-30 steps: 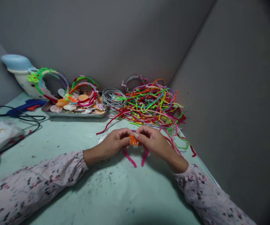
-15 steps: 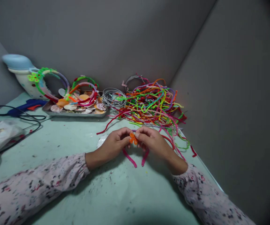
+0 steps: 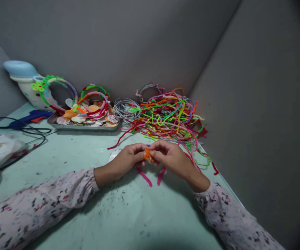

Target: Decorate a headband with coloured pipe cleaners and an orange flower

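A small orange looped flower shape [image 3: 148,154] of fuzzy wire is pinched between my two hands near the middle of the table. My left hand [image 3: 129,158] has its fingertips closed on the flower's left side. From the right, my right hand [image 3: 168,155] grips the flower with thumb and fingers. Below the hands, two ends of a pink fuzzy band [image 3: 144,176] lie on the table; its upper part is mostly hidden behind the hands, with a bit of purple showing above.
A metal tray [image 3: 87,127] of shells and fuzzy hoops stands at the back left. Beside it are wire coils [image 3: 126,108] and a colourful pile of fuzzy wires [image 3: 169,114]. Far left: a blue glue gun [image 3: 22,121], black cable [image 3: 39,131], plastic bag [image 3: 5,149] and white container [image 3: 28,88].
The orange flower has turned slightly between my fingertips, and its loops show more clearly. My right thumb has shifted a little on it; both hands remain in nearly the same place.
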A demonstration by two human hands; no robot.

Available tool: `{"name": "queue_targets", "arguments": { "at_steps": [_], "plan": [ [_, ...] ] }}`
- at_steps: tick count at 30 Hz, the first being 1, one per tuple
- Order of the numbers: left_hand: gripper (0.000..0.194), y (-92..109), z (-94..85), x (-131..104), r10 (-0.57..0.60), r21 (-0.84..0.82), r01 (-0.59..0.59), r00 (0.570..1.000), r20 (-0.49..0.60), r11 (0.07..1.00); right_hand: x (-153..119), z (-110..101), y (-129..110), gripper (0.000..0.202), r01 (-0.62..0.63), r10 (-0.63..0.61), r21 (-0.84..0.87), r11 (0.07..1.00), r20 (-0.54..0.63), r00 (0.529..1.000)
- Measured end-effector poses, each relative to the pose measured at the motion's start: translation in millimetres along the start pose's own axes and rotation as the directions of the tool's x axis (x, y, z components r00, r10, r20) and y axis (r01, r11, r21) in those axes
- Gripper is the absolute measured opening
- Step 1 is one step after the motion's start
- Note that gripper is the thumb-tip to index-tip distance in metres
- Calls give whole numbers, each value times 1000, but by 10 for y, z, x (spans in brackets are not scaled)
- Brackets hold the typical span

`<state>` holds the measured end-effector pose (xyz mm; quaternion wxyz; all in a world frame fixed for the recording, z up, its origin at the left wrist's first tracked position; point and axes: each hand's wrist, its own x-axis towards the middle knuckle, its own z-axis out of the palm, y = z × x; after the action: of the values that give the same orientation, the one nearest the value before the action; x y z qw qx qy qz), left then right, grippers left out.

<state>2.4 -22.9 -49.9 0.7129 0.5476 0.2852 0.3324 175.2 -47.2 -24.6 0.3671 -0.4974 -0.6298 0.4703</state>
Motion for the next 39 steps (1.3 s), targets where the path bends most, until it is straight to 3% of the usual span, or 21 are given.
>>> {"name": "queue_targets", "arguments": {
  "at_steps": [14,21,32,35,39],
  "plan": [
    [15,-81,7,-12,-87,-150,97,994,71,984,-9,-27,-40,6,-84,79,88,993,59,995],
    [12,-62,-8,2,-115,-208,123,992,51,970,5,-74,-19,21,-114,90,199,973,126,988],
    [17,-12,13,-47,56,46,-53,996,-68,998,45,-54,-16,11,-225,213,307,925,70,974],
    [16,-4,10,-44,27,24,-26,998,-64,999,40,-45,-8,9,-209,194,286,935,82,978],
    [12,-30,-26,-21,-98,-102,97,995,1,990,16,-52,-13,10,-152,136,215,965,89,987]
  ]
}}
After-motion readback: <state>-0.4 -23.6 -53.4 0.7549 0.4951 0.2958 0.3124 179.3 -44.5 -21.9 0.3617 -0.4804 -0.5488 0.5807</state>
